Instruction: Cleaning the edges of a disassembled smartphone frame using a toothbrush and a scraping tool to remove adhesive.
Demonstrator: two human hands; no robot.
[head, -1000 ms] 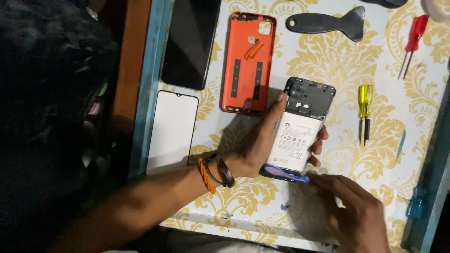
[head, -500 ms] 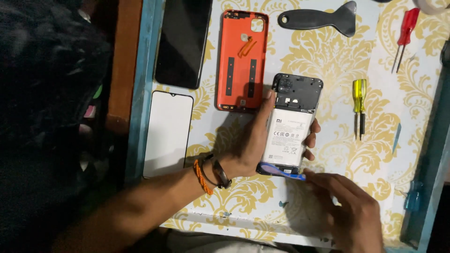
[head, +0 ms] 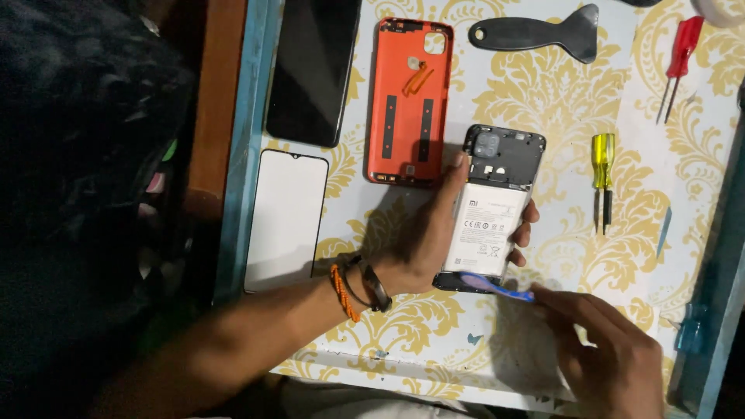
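Observation:
My left hand grips an opened phone body with its back off, the white battery and the camera module exposed. Its fingers wrap the phone's right side and the thumb lies along the left side. My right hand pinches a thin blue pry tool whose tip sits at the phone's bottom edge. An orange back cover lies inner side up just left of the phone's top.
A black screen panel and a white glass panel lie at the left. A black plastic scraper, a red screwdriver, a yellow screwdriver and a blue pick lie on the patterned table. Blue table edges run left and right.
The view has shifted slightly. My left hand keeps hold of the phone, and the blue tool stays at its bottom edge.

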